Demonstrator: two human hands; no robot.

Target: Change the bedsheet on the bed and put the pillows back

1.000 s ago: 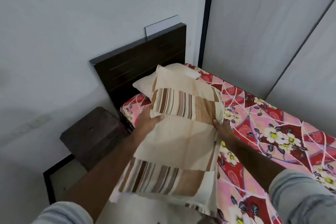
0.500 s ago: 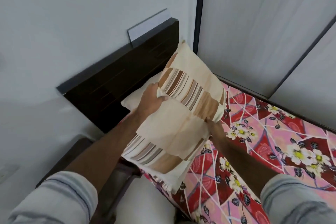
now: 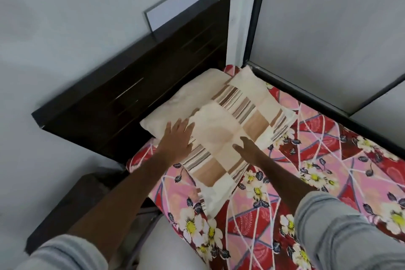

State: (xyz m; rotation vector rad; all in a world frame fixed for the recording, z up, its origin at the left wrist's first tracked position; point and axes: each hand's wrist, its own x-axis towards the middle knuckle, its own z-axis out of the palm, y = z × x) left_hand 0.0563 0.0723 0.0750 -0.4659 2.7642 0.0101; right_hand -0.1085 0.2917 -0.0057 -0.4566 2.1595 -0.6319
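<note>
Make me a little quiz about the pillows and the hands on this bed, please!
1. True or false: the striped pillow lies partly on top of the plain pillow.
2. What shows on the bedsheet: A stars, B flowers, C cars?
3. Fill in: the left hand lies flat with its fingers ____.

Key:
1. True.
2. B.
3. Straight; the right hand is flat as well, at the striped pillow's near edge.

Glossy dark wood headboard [image 3: 140, 85], soft matt cloth pillows [image 3: 230, 129], printed floral cotton-like bedsheet [image 3: 328, 171]
</note>
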